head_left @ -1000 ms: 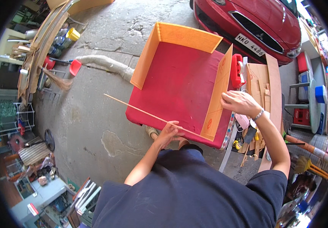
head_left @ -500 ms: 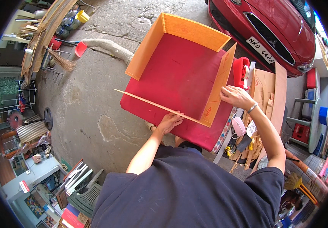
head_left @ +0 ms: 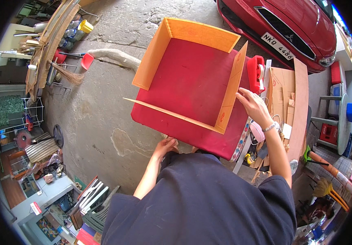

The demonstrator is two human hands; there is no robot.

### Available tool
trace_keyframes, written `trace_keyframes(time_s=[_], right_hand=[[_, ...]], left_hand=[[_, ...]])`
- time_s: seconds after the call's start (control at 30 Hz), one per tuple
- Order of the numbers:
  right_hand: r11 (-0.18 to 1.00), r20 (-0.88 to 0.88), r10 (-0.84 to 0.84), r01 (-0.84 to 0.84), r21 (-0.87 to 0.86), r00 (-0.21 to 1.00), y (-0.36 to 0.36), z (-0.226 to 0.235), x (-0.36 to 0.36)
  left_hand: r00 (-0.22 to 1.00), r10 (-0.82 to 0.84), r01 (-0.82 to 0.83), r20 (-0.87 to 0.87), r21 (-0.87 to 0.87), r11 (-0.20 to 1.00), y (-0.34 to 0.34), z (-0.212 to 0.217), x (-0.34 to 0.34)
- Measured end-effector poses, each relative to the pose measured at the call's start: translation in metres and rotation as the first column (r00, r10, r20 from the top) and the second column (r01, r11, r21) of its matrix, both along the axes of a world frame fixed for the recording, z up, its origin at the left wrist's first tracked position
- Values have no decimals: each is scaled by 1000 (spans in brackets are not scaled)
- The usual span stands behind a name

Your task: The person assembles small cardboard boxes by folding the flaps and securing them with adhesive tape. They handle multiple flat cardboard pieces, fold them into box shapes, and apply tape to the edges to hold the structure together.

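Thin orange-tan boards stand on edge on a red-covered table, forming a box-like outline. The far board meets the left board at a corner. The right board meets the near board at the near right corner. Gaps show at the other two corners. My right hand is open, its fingers stretched out at the outer side of the right board. Below the table's near left edge is my left hand, loosely open and apart from the boards, with no object seen in it; its fingertips are partly hidden.
A red tape dispenser sits by the table's right edge. Cardboard pieces, a pink object and a tape measure lie at the right. Beyond stands a red car. A broom and dustpan are far left.
My left hand has let go of the near board and moved down and left, below the table edge. My right hand's fingers have loosened from the right board. The boards still stand.
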State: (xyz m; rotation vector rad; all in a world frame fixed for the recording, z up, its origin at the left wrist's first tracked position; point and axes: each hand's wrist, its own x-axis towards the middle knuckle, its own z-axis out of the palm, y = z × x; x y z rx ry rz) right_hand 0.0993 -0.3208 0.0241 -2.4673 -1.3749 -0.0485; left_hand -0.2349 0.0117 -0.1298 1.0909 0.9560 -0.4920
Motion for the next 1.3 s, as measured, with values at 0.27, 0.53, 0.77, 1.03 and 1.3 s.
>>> trace_keyframes(time_s=[0.27,0.53,0.77,1.03,1.3], right_hand=[[849,-125,-416,434,300,901,-17,20,-81],[-38,-116,-759,134,990,641,45,237,-112],[205,-160,-328,236,950,931,299,131,-238],[696,-507,-293,544,469,811,282,79,-301],[459,-557,-545,779,428,627,244,60,-325]], left_hand=[[978,-63,96,-201,159,983,63,36,-56],[368,-309,-351,877,438,827,171,301,132],[82,-39,286,996,14,958,48,339,155],[675,-114,228,729,-59,972,56,227,81],[278,-183,271,943,106,957,79,272,109]])
